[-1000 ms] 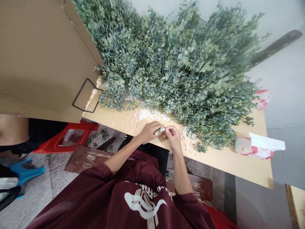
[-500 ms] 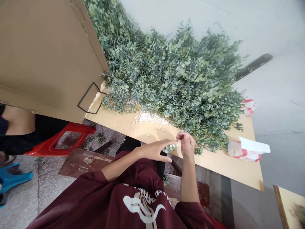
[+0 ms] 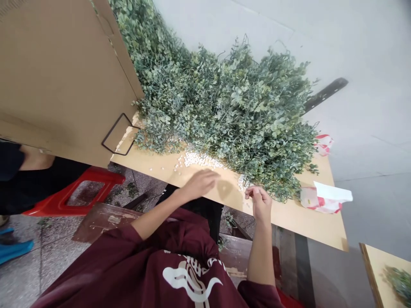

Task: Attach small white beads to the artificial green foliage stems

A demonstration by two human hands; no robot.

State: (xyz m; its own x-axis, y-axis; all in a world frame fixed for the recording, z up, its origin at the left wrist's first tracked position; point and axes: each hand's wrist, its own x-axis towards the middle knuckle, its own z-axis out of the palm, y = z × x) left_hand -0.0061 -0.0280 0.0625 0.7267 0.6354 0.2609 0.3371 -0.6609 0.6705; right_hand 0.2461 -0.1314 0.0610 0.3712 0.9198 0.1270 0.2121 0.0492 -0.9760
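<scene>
Hands mid-frame over surface point(image 3: 199, 194): left hand point(image 3: 199, 183) blurred near beads point(image 3: 199, 160), fingers unclear; right hand point(image 3: 260, 203) fingers pinched together, beside foliage point(image 3: 224, 102).

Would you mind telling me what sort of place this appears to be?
Probably a small craft or assembly workshop: a wooden table heaped with artificial green foliage, a scatter of small white beads near the left hand, and a big cardboard box.

Bare table point(image 3: 289, 218) along the near edge gives passage; the foliage heap point(image 3: 224, 102) blocks the far side, cardboard box point(image 3: 58, 72) the left.
</scene>
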